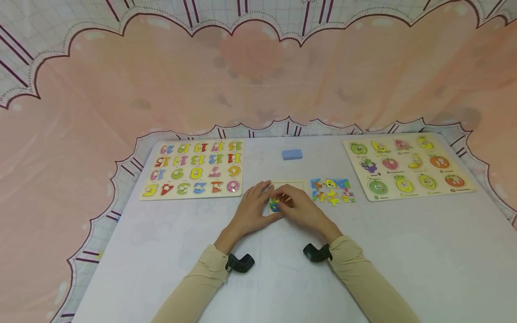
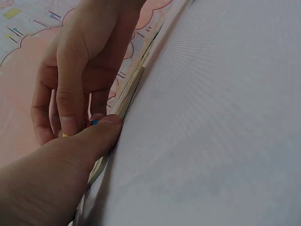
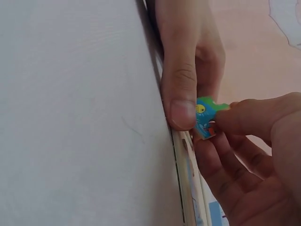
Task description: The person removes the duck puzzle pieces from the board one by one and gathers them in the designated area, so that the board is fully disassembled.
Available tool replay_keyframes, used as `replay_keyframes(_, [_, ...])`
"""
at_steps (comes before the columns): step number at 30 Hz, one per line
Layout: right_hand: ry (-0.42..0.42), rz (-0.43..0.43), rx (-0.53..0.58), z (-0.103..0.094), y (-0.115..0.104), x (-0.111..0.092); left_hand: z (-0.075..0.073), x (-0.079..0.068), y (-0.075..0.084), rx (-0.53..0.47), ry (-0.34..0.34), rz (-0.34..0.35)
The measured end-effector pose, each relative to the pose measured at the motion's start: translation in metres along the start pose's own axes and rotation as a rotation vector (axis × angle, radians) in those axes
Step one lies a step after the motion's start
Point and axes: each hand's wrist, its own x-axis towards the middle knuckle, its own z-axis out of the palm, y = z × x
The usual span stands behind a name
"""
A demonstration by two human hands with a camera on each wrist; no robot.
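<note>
A small wooden puzzle frame (image 1: pixel 299 184) lies before me, its lower part overlapped by both hands. My left hand (image 1: pixel 253 208) rests along its left side, fingers extended, with the thumb lying at the near edge. Between thumb and fingertips, my right hand (image 1: pixel 302 207) pinches a green and blue puzzle piece (image 3: pixel 205 117) with a yellow spot. That piece is tilted right beside the left thumb (image 3: pixel 182 114), over the frame. In the left wrist view the fingers largely hide it. Bright jigsaw pieces (image 1: pixel 332 192) lie together just right of the frame.
A number puzzle board (image 1: pixel 190 195) lies at the left, a fruit puzzle board (image 1: pixel 409 167) at the right. Behind the frame is a blue block (image 1: pixel 292 154). White cloth (image 1: pixel 258 296) covers the table, and a peach patterned cloth (image 1: pixel 181 80) spreads beyond its edge.
</note>
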Motion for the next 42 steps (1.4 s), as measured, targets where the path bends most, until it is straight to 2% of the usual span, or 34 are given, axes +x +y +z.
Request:
replay_keyframes(14, [0.082, 0.035, 0.020, -0.021, 0.010, -0.010, 0.001, 0.001, 0.000, 0.021, 0.003, 0.011])
replay_keyframes(23, [0.127, 0.080, -0.002, -0.035, 0.016, -0.020, 0.000, 0.001, 0.001, 0.020, -0.016, -0.010])
replay_keyframes(28, [0.138, 0.128, -0.011, -0.042, 0.020, -0.027, 0.001, 0.001, 0.001, 0.016, -0.022, -0.012])
replay_keyframes(34, [0.163, 0.129, -0.023, -0.049, 0.021, -0.034, 0.001, 0.000, 0.000, 0.025, -0.029, -0.012])
replay_keyframes(42, [0.152, 0.151, -0.037, -0.055, 0.028, -0.042, 0.000, -0.001, 0.001, 0.024, -0.036, -0.018])
